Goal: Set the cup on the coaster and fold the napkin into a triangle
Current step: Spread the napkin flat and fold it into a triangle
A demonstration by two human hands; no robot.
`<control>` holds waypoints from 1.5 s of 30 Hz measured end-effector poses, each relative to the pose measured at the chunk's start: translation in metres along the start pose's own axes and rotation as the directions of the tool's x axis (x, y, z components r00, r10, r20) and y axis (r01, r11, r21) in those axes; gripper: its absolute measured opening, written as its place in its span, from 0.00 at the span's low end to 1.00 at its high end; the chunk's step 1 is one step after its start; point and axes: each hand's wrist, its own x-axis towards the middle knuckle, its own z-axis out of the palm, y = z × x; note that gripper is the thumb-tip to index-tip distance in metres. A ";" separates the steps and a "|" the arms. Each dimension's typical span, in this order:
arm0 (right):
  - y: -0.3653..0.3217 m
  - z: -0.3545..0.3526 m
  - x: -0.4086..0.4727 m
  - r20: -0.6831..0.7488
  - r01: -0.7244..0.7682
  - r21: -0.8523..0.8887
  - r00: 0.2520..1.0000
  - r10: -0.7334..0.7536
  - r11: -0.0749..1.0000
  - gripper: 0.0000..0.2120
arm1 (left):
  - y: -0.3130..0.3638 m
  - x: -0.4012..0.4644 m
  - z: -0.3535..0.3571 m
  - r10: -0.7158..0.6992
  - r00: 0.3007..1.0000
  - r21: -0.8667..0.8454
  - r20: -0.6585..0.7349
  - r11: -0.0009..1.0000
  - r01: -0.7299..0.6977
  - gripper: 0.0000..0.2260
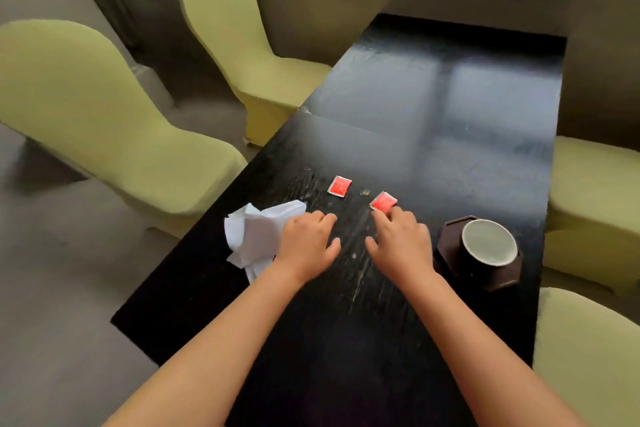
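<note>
From the head camera, a long black tabletop (433,107) ran away toward a window ledge, with pale green covered chairs (104,121) along both sides.

The left hand (306,244) lay palm down with its fingers loosely curled and spread, gripping nothing. Its outer edge touched or overlapped the white napkin (254,236), which sat crumpled and unfolded near the tabletop's left edge.

The right hand (401,243) was also palm down and open, holding nothing. Its fingertips (381,217) reached the near corner of a red packet (382,201); whether they actually pressed on it could not be told. A second red packet (339,185) lay flat a little farther off to the left, apart from both hands. A small speck sat between the two packets, too small to make out.

Just to the right of the right hand, the dark cup (488,248) with a pale inside stood upright on the dark angular coaster (450,236), near the tabletop's right edge.
</note>
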 end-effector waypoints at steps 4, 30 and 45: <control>-0.051 0.016 0.006 0.048 0.054 -0.014 0.997 -0.053 0.998 0.18 | -0.063 -0.024 -0.002 -0.063 0.998 0.008 0.022 0.998 0.063 0.16; -0.231 0.143 0.108 0.083 -0.341 0.136 0.940 0.332 0.930 0.12 | -0.259 0.071 0.051 0.354 0.870 -0.199 0.343 0.933 -0.302 0.17; -0.161 0.078 0.078 0.011 -0.374 0.513 0.903 0.430 0.772 0.13 | -0.217 0.065 -0.033 0.435 0.849 -0.385 0.299 0.869 -0.309 0.09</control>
